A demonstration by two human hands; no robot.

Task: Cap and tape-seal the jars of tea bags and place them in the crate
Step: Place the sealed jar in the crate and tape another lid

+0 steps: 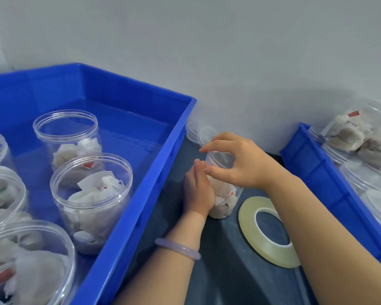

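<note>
**Soft bright light, smeared corners**

Cool, even light fills my bench, bright and without hard shadows. A faint grey shade lies on the pale grey wall [229,51] towards the right, and the dark table top [218,271] dims beneath my forearms. The floor of the big blue plastic crate [158,172] carries a pale sheen, and thin white glints ride the rims of the clear open jars [90,205] inside it. The small clear plastic jar of tea bags [224,201], held between my left hand [198,190] and right hand [240,159], looks sharpest. Jars at the lower left corner smear with blur, and the wide lens bows the crate's rim.
</note>
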